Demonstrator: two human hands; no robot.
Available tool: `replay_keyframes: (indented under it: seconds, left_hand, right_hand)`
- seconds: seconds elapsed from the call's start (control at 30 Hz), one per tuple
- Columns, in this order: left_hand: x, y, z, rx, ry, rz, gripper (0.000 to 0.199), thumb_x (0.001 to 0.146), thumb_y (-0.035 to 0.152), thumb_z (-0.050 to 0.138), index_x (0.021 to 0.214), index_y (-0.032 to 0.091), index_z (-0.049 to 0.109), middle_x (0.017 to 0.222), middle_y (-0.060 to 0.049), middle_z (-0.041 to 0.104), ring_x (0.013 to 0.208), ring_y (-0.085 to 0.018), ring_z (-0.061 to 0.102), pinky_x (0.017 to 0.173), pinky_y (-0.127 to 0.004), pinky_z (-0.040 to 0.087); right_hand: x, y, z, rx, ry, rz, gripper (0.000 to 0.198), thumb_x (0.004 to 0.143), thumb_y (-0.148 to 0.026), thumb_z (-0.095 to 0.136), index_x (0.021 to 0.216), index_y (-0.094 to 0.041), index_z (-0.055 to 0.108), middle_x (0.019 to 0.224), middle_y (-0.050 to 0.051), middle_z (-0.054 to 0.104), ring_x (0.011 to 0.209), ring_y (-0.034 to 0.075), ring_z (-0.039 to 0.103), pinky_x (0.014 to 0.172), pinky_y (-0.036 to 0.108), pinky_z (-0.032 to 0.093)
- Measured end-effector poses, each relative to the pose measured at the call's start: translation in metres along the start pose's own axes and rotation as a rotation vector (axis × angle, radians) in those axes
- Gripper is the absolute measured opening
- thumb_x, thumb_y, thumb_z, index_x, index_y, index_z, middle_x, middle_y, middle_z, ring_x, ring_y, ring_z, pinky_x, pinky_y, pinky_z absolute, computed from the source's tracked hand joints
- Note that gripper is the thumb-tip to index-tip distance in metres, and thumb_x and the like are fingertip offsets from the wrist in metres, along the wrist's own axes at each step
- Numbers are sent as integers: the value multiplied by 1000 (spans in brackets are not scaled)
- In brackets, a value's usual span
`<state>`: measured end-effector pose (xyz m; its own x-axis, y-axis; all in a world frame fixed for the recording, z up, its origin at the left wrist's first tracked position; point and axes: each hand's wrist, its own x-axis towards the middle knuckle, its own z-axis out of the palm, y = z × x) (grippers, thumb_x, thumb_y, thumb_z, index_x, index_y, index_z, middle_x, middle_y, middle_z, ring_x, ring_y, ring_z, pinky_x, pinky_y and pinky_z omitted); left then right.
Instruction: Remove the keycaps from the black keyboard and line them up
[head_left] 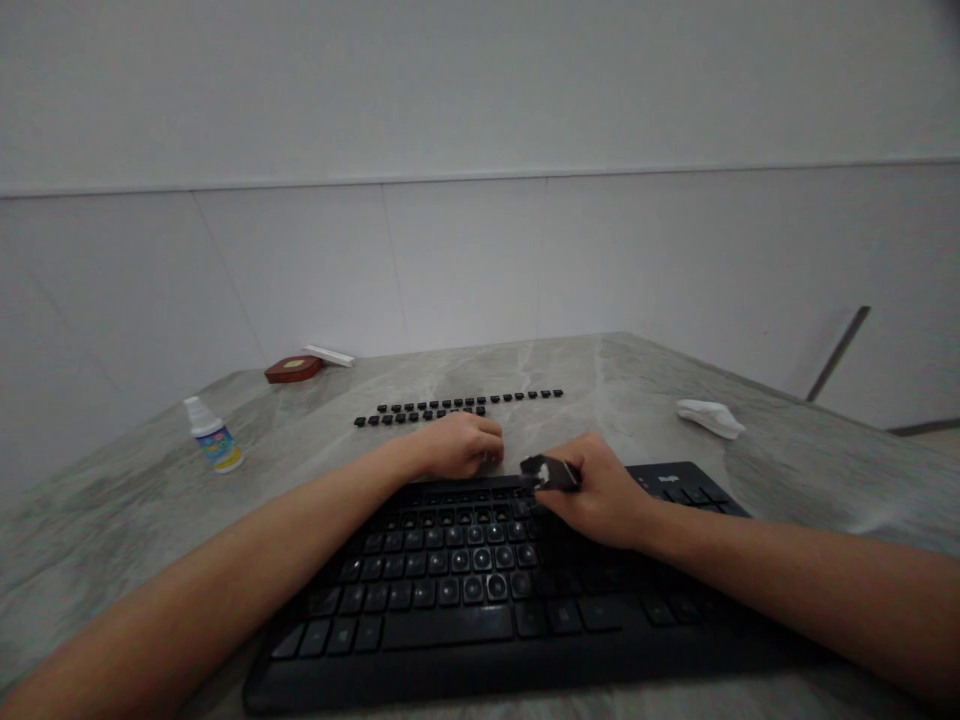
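A black keyboard lies in front of me, with bare sockets where keycaps are off in its upper rows. My right hand is closed around a dark, short tool with a pale patch. Its blurred tip is over the keyboard's top rows, and its exact kind cannot be made out. Just beyond the keyboard's back edge, my left hand has its fingers curled down close to the table; whatever they hold is hidden. Loose black keycaps stand in two rows, a far row and a nearer row partly behind my left hand.
On the left of the marbled table stands a white spray bottle with a blue and yellow label. A reddish-brown box and a white flat object lie farther back. To the right is a crumpled white tissue.
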<state>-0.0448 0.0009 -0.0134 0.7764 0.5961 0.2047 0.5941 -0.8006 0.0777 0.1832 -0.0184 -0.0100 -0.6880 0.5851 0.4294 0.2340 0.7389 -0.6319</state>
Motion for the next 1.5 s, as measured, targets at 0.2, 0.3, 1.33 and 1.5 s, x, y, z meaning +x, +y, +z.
replay_keyframes:
  seconds: [0.2, 0.3, 1.33, 1.5]
  left_hand:
    - [9, 25, -31, -245, -199, -107, 28, 72, 2, 50, 85, 14, 71, 76, -2, 70, 69, -13, 62, 65, -22, 47]
    - [10, 40, -50, -280, -434, -209, 37, 81, 25, 62, 116, 14, 65, 87, -5, 71, 72, -15, 63, 63, -23, 47]
    - [18, 57, -43, -302, -278, -118, 25, 69, -3, 53, 80, 16, 66, 71, 2, 64, 65, -10, 56, 61, -20, 40]
    - [19, 62, -49, -268, -309, -212, 27, 65, -1, 51, 83, 14, 66, 70, 1, 64, 63, -11, 54, 57, -21, 37]
  right_hand:
    - [-3, 2, 3, -63, -184, -53, 23, 64, -15, 50, 46, -18, 35, 44, -7, 28, 41, 5, 28, 40, 19, 20]
    - [-4, 7, 3, -80, -201, -122, 20, 63, -15, 51, 48, -17, 39, 44, -6, 34, 41, 6, 33, 42, 20, 23]
    - [1, 4, -2, -103, -278, 19, 22, 63, -10, 50, 46, -18, 38, 44, -7, 31, 42, 6, 32, 43, 21, 21]
    - [4, -1, -3, -73, -269, 149, 24, 63, -9, 49, 45, -18, 35, 44, -7, 29, 42, 5, 30, 41, 20, 19]
